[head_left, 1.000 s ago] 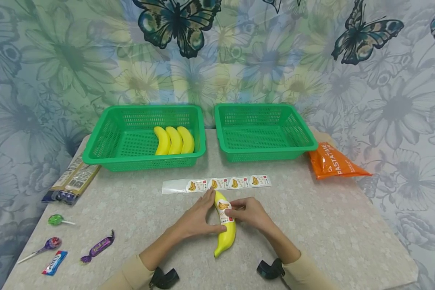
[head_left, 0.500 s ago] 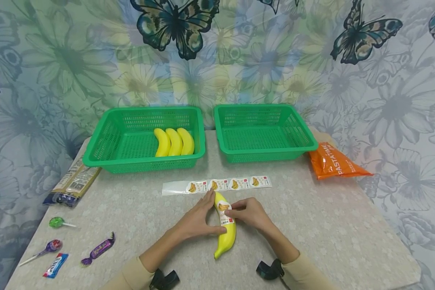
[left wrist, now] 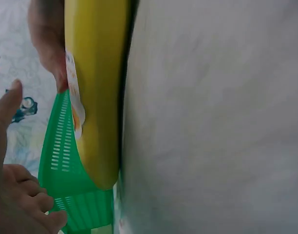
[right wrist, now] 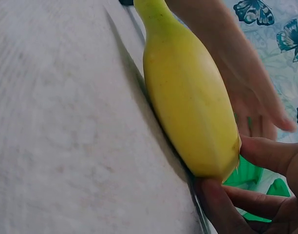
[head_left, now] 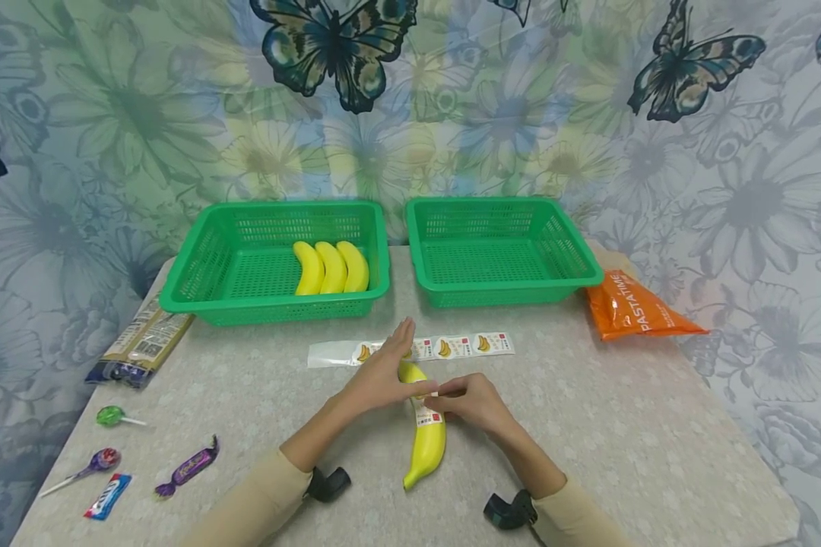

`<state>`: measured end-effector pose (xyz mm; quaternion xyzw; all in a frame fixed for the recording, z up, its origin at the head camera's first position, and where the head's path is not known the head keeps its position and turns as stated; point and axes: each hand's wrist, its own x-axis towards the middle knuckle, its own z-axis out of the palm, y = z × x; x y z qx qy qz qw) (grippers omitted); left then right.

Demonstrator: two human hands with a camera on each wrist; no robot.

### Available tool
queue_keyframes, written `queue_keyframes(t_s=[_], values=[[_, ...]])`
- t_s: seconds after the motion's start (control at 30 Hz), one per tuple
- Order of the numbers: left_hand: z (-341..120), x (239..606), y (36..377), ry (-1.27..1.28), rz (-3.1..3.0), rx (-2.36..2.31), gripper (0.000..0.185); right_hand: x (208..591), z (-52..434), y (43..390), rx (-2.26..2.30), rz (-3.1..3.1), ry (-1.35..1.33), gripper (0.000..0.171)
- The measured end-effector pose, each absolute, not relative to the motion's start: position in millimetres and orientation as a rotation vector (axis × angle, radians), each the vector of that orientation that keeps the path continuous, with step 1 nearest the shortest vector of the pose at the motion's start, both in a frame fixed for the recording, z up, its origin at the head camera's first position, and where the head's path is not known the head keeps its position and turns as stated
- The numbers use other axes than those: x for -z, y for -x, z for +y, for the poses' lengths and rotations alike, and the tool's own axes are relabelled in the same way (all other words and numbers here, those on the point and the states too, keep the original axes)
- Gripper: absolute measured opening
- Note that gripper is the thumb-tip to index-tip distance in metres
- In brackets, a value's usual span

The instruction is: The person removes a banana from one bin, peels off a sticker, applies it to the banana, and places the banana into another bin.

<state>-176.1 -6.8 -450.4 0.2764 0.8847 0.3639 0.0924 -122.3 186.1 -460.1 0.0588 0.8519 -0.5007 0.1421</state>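
While it lies flat on the counter (head_left: 588, 425), the banana (head_left: 427, 437) sits lengthwise in front of the person, tip toward them, with a sticker (head_left: 426, 410) across its middle. Looks like a light, rigid plastic dummy: smooth glossy skin, so probably slippery, and likely to roll on its curve. Best hold, I'd say, is across the thick middle, from both sides.

Right hand (head_left: 475, 401) pinches at the sticker edge on the banana's right flank, fingers curled. Left hand (head_left: 383, 372) is released, fingers straight, hovering over the banana's far end, thumb near the sticker; whether it touches, can't tell.

Just beyond: sticker strip (head_left: 445, 347), thin and floppy. Further back, left basket (head_left: 198, 281) holds three bananas (head_left: 331, 267); right basket (head_left: 581, 262) beside it.
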Motion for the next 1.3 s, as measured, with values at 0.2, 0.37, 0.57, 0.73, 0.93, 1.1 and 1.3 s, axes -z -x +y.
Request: queue_keyframes(t_s=[0.2,0.37,0.57,0.73,0.93,1.1,1.3], values=[[17.4,438.3,203.3,-0.757,2.673,-1.149,0.107,459.3,187.0,121.0,1.461,2.461,-0.143,0.038],[34.8,430.6,227.1,-0.703,2.696,-1.274,0.106,458.7,188.5,121.2,1.478,2.460,-0.169,0.037],[51.3,423.4,257.4,-0.571,2.674,-1.426,0.104,460.8,190.7,122.3,1.465,2.455,-0.189,0.040],[60.7,425.5,277.6,-0.492,2.676,-1.442,0.103,462.9,191.4,123.0,1.450,2.447,-0.186,0.042],[65.0,430.4,292.2,-0.407,2.671,-1.524,0.101,463.4,191.2,121.4,1.520,2.384,-0.168,0.044],[68.2,433.4,298.9,-0.421,2.683,-1.540,0.101,462.7,191.8,120.1,1.566,2.320,-0.147,0.047],[71.7,433.2,303.8,-0.441,2.676,-1.476,0.111,462.0,190.7,119.6,1.543,2.319,-0.157,0.047]])
